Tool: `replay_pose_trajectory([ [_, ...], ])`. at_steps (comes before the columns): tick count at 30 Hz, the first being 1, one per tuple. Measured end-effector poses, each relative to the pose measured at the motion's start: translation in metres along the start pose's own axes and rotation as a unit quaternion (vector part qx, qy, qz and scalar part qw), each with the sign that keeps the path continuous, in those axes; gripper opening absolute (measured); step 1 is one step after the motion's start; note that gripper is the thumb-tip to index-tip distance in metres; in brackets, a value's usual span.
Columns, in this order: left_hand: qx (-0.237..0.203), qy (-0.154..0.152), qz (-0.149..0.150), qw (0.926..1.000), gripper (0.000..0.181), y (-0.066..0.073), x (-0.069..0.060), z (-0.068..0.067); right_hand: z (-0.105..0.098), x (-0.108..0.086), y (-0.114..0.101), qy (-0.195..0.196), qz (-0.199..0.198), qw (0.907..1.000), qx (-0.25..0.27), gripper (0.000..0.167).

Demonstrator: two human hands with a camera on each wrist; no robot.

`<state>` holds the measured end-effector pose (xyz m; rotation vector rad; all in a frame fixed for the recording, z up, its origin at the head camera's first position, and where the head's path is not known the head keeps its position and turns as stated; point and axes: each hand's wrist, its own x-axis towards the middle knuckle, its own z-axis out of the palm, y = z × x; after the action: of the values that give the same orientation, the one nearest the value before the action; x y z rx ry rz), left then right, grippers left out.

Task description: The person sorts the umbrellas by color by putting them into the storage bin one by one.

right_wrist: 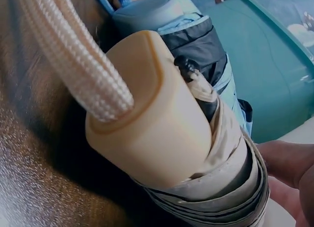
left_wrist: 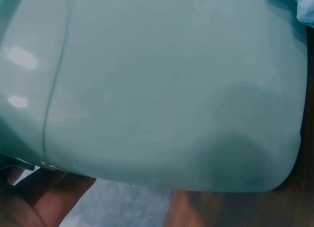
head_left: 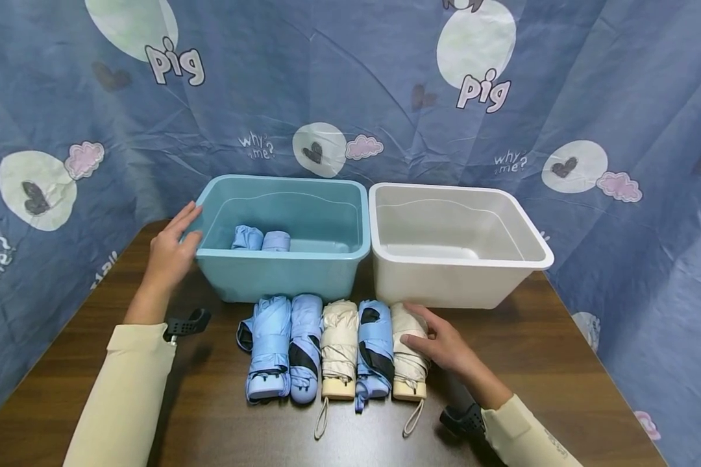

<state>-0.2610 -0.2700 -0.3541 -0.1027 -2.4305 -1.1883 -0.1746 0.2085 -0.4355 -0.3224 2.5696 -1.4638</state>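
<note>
Five would be too many to tell singly, so several folded umbrellas lie side by side on the table. At the row's right end is a cream folded umbrella (head_left: 409, 363) with a pale handle and a wrist loop. My right hand (head_left: 444, 344) grips it, thumb on top and fingers at its far end; its handle (right_wrist: 152, 114) looms large in the right wrist view. My left hand (head_left: 172, 250) rests with straight fingers against the left rim of the teal bin (head_left: 280, 275). Inside that bin stand two blue folded umbrellas (head_left: 248, 238).
A white bin (head_left: 438, 285) stands right of the teal one, both behind the row. Left of the held umbrella lie a blue umbrella (head_left: 376, 344), another cream umbrella (head_left: 339, 344) and more blue ones (head_left: 270, 340). A patterned blue cloth (head_left: 327, 78) hangs behind the wooden table (head_left: 239, 428).
</note>
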Motion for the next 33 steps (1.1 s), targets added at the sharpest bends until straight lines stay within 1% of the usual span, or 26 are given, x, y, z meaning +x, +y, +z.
replay_pose_trajectory([
  [2,0.001,0.001,0.0,1.0,0.049,0.0,0.0,0.0,0.0,0.0,0.0,0.001,-0.012,0.9996,-0.027,0.058],
  [5,-0.001,0.001,-0.001,1.0,0.049,0.0,0.0,0.0,0.0,0.0,0.0,0.0,-0.022,0.9987,-0.046,0.052],
  [8,-0.004,0.0,-0.002,1.0,0.049,0.001,-0.001,0.0,-0.001,0.0,-0.002,-0.003,-0.011,0.9997,-0.022,0.049],
  [12,-0.005,0.003,0.0,1.0,0.049,0.003,0.0,-0.001,-0.002,-0.002,-0.01,-0.002,0.007,0.9996,0.027,0.048],
  [16,-0.001,0.008,0.005,1.0,0.048,0.005,0.003,0.0,-0.007,-0.005,-0.023,-0.005,0.01,0.999,0.043,0.046],
  [18,0.0,0.006,0.004,1.0,0.049,0.005,0.003,0.001,-0.009,-0.007,-0.027,-0.005,0.011,0.9989,0.046,0.045],
  [20,-0.004,-0.002,-0.002,1.0,0.049,0.005,0.002,0.001,-0.01,-0.008,-0.024,-0.004,0.009,0.9989,0.046,0.045],
  [22,-0.006,-0.008,-0.007,0.9999,0.05,0.005,0.001,0.001,-0.01,-0.007,-0.017,-0.004,0.004,0.9989,0.047,0.045],
  [24,-0.007,-0.009,-0.009,0.9999,0.05,0.005,-0.001,0.001,-0.011,-0.007,-0.01,0.002,0.007,0.9989,0.046,0.046],
  [26,-0.007,-0.007,-0.005,0.9999,0.05,0.004,-0.002,0.0,-0.012,-0.006,-0.003,0.007,0.003,0.999,0.043,0.047],
  [29,-0.006,-0.001,0.002,1.0,0.049,0.003,-0.002,0.0,-0.016,-0.007,-0.002,0.018,0.006,0.9987,0.047,0.047],
  [31,-0.005,0.001,0.003,1.0,0.049,0.002,-0.002,-0.001,-0.02,-0.008,-0.003,0.02,0.003,0.9983,0.054,0.047],
  [33,-0.004,-0.001,0.0,1.0,0.049,0.001,-0.002,-0.001,-0.023,-0.011,-0.005,0.019,0.012,0.9976,0.065,0.047],
])
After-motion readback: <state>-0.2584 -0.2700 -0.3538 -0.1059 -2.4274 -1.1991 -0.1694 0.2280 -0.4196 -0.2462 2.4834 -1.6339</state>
